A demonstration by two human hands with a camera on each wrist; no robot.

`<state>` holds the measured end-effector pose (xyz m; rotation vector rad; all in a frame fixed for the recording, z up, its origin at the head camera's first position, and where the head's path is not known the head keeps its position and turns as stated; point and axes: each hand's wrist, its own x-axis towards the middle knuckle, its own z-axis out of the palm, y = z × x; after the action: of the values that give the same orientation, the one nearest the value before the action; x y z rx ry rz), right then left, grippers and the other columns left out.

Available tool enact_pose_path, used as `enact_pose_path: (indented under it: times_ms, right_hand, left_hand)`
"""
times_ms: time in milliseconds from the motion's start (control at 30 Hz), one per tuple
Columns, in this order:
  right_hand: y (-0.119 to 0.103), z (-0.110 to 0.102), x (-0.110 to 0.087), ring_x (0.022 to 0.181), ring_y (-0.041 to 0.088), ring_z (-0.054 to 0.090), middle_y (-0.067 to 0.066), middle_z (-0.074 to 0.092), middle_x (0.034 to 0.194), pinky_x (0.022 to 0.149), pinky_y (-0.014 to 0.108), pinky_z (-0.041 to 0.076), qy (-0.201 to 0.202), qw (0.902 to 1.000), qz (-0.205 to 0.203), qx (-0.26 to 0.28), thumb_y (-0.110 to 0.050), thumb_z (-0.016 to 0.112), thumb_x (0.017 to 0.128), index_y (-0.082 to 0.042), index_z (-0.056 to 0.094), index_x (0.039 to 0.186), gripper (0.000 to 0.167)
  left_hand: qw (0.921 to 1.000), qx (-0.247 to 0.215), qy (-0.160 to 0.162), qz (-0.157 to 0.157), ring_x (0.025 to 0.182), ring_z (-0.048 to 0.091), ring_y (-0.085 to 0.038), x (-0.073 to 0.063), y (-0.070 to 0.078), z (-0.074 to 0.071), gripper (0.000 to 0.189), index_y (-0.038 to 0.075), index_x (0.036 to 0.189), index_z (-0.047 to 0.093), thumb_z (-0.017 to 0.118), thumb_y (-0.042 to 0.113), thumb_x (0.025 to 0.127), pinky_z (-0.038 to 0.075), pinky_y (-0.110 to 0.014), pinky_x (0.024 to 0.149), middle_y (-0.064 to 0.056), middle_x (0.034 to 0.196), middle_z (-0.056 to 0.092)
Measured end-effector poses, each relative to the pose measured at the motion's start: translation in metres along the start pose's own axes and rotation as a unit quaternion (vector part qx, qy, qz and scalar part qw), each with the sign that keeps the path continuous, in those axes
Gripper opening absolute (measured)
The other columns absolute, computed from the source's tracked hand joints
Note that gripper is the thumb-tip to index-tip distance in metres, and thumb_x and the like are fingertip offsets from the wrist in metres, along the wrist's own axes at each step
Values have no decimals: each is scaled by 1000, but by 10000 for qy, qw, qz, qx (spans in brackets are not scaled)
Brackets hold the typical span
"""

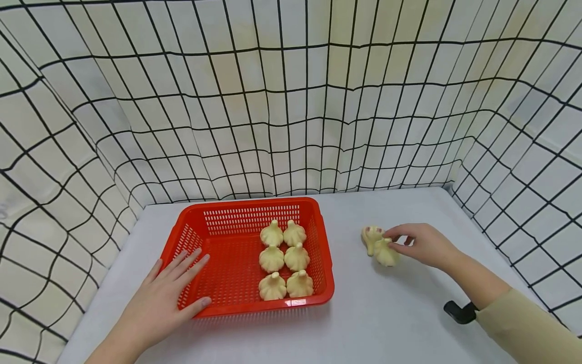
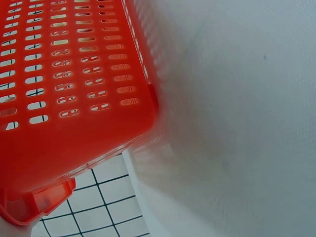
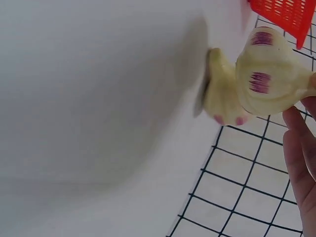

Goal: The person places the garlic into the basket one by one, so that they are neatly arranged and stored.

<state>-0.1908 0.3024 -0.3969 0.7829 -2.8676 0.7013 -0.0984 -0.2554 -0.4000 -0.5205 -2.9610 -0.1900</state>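
My right hand (image 1: 420,245) pinches a garlic bulb (image 1: 386,253) by its stem. In the right wrist view this garlic bulb (image 3: 266,74) shows purple streaks and partly covers another garlic bulb (image 3: 224,91), which lies on the table. From the head view, that second bulb (image 1: 371,236) is just behind and left of the held one. My left hand (image 1: 161,303), fingers spread, rests over the front left corner of a red basket (image 1: 256,203). Two columns of garlic bulbs (image 1: 272,259) stand stem up along the basket's right side.
The white table (image 1: 364,323) carries the basket and the bulbs. A black wire grid (image 1: 291,121) backed with white sheeting rises behind and at both sides. A black device (image 1: 460,312) sits under my right forearm by the tan sleeve (image 1: 523,323).
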Motion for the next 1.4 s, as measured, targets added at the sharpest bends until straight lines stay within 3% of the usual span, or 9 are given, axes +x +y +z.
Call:
enact_pose_path:
  times_ms: [433,900,1133,1400]
  right_hand:
    - [-36,-17,41,87,11,62,-12,71,98,75,32,54,41,9988,180,453,-21,75,90,-23,75,114,24]
    - [-76,-9,90,86,15,63,-5,71,100,72,31,56,55,9944,120,1050,-25,74,90,-22,75,113,22]
    - [-91,-10,110,93,12,63,-7,71,101,79,32,55,114,9921,-183,1238,-22,74,91,-21,74,113,22]
    - [-118,-5,139,91,13,63,-7,70,100,72,29,57,-225,9915,-402,1218,-25,73,91,-21,73,112,21]
  left_hand:
    - [10000,15,-33,22,144,29,-40,2,2,-3,87,27,156,34,63,67,84,-22,-39,115,-7,160,32]
    - [10000,9,-89,-24,144,27,-39,2,2,-4,88,26,156,34,64,67,84,-21,-43,116,-8,160,32]
    - [9999,46,-100,-30,144,27,-39,2,1,-4,88,26,156,35,64,67,84,-23,-39,114,-8,159,33]
    - [9999,-17,-119,-61,144,28,-40,2,2,-3,88,25,156,35,64,67,83,-23,-40,114,-9,160,32]
